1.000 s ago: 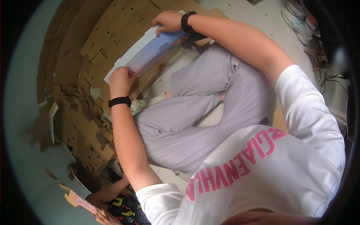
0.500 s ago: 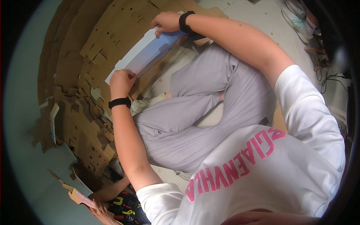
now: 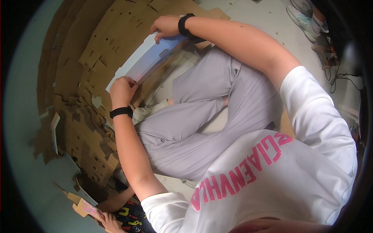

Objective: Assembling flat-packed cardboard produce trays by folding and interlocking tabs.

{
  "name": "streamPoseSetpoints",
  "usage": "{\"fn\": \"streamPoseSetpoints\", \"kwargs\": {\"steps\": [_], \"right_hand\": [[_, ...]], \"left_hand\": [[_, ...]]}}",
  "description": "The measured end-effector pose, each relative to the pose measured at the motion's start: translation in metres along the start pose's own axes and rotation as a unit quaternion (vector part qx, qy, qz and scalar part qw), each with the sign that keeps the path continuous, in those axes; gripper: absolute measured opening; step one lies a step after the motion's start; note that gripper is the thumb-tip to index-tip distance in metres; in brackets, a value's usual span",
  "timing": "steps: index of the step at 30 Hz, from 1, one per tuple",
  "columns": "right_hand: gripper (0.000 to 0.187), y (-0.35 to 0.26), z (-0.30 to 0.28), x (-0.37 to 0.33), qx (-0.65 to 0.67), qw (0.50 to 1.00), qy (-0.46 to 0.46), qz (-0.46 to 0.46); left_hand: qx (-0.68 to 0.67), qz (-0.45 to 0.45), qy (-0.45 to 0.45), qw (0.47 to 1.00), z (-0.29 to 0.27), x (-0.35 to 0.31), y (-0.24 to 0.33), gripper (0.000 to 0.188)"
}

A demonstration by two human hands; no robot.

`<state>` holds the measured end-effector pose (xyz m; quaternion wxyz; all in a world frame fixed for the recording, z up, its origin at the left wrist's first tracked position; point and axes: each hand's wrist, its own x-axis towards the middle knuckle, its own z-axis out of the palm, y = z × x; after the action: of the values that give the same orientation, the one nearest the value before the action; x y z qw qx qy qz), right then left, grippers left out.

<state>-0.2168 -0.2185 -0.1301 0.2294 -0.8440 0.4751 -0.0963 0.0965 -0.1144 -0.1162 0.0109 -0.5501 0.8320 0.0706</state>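
Observation:
A long printed cardboard panel, white along one edge and shading from blue to pink, is held between my two hands above brown cardboard. My left hand pinches its near-left end, fingers closed at the edge. The far-right end is in the grip of my right hand, thumb on the printed face and fingers over the white edge. Slots and notches show along the panel. Each wrist wears a black band.
Flattened brown cardboard sheets lie stacked beyond the panel and down the left side. A co-worker's hand holds a pink-printed cardboard piece at lower left. Another person's shoes and a black cable are at right.
The panel and both my hands appear shifted slightly left, along with the whole view; the grip is the same. At lower left, the co-worker's cardboard piece has turned a little.

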Motion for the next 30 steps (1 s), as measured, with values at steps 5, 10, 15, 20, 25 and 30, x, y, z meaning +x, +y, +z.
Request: {"fn": "streamPoseSetpoints", "kwargs": {"steps": [5, 10, 15, 20, 25, 30], "right_hand": [[0.045, -0.002, 0.000, -0.001, -0.021, 1.000, 0.016, -0.005], [0.045, 0.001, 0.002, 0.001, -0.013, 1.000, 0.027, -0.003], [0.045, 0.000, 0.001, 0.002, -0.017, 1.000, 0.009, 0.001], [0.060, -0.004, -0.016, -0.005, -0.108, 0.993, 0.012, 0.039], [0.079, 0.002, -0.039, -0.016, -0.231, 0.956, 0.043, 0.175], [0.097, 0.011, -0.042, -0.008, -0.121, 0.943, -0.243, 0.195]], "left_hand": [[0.030, -0.032, -0.006, 0.999, 0.001, -0.002, 0.005, 0.013], [0.011, -0.051, 0.004, 0.999, 0.002, -0.003, 0.004, 0.013], [-0.019, -0.017, 0.025, 0.999, 0.004, -0.001, 0.003, 0.009], [0.007, -0.017, 0.024, 1.000, 0.005, 0.000, 0.005, 0.004], [0.004, -0.012, 0.022, 1.000, 0.011, 0.000, 0.001, 0.001], [0.009, 0.006, 0.035, 0.999, 0.015, 0.002, 0.001, 0.004]]}}
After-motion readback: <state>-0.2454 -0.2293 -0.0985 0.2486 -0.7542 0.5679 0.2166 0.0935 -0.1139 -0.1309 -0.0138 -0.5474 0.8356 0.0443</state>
